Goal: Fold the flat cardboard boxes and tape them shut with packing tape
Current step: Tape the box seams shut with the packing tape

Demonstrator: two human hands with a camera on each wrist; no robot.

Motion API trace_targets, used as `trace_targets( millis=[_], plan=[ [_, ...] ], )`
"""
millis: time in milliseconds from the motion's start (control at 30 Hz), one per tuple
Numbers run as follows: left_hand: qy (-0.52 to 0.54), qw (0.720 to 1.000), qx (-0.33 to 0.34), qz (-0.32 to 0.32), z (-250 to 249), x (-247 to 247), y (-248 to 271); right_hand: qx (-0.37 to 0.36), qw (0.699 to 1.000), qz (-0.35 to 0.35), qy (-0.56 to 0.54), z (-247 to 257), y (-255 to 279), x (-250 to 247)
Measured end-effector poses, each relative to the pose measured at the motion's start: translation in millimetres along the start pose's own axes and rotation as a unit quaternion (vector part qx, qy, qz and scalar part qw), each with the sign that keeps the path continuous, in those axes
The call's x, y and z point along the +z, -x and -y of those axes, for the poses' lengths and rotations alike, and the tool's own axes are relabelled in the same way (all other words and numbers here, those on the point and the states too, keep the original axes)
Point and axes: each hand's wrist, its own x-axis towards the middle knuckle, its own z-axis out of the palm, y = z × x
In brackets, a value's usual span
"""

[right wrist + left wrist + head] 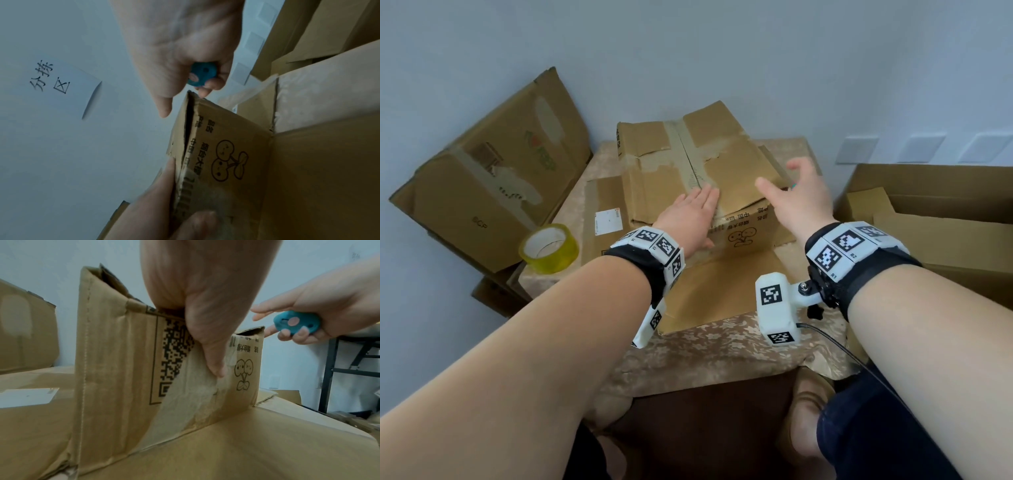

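Observation:
A worn cardboard box point(664, 178) with old tape marks stands on the table, its top flaps folded down. Its front flap point(722, 287) lies flat toward me. My left hand point(690, 214) presses flat on the top at the centre seam. In the left wrist view its thumb point(209, 337) rests down the printed front wall point(123, 369). My right hand point(798, 195) hovers over the box's right top edge, index finger and thumb extended. Its lower fingers curl round a small teal cutter point(297, 322), also visible in the right wrist view as the cutter point(202, 73).
A yellowish roll of packing tape point(548, 248) sits on the table's left corner. Another flat carton with a white label point(607, 222) lies under the box. Flattened cartons point(493, 178) lean on the left wall. An open carton point(935, 212) stands at right. The floral tablecloth point(722, 356) shows nearest me.

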Motion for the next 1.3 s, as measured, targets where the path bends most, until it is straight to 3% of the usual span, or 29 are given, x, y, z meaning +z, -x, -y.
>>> trace_targets(
  millis=[133, 267, 433, 533, 633, 700, 867, 967, 1167, 1300],
  plan=[
    [0.010, 1.000, 0.007, -0.004, 6, -4, 7, -0.036, 0.989, 0.093, 0.110, -3, -4, 6],
    [0.033, 0.999, -0.032, -0.026, 2, 0, 10, -0.052, 0.986, 0.088, 0.131, -6, 1, 8],
    [0.018, 1.000, -0.018, 0.006, 6, -7, 14, -0.052, 0.982, 0.119, 0.138, -5, 2, 3],
    [0.056, 0.992, -0.113, 0.006, 19, -14, 29, -0.049, 0.978, 0.142, 0.144, -3, 7, -3],
    [0.147, 0.952, -0.267, -0.003, 32, -16, 44, -0.042, 0.978, 0.150, 0.142, -1, 15, -9],
    [0.206, 0.932, -0.298, 0.002, 35, -16, 55, -0.039, 0.979, 0.157, 0.127, 2, 23, -14],
    [0.213, 0.933, -0.290, -0.001, 34, -19, 71, -0.020, 0.983, 0.152, 0.102, 7, 40, -32],
    [0.191, 0.940, -0.282, 0.023, 31, -26, 82, -0.017, 0.977, 0.152, 0.149, 10, 49, -44],
    [0.149, 0.955, -0.247, 0.076, 23, -36, 98, -0.025, 0.922, 0.217, 0.319, 22, 62, -61],
    [0.126, 0.959, -0.240, 0.078, 11, -43, 104, -0.061, 0.887, 0.163, 0.428, 37, 68, -58]
  ],
)
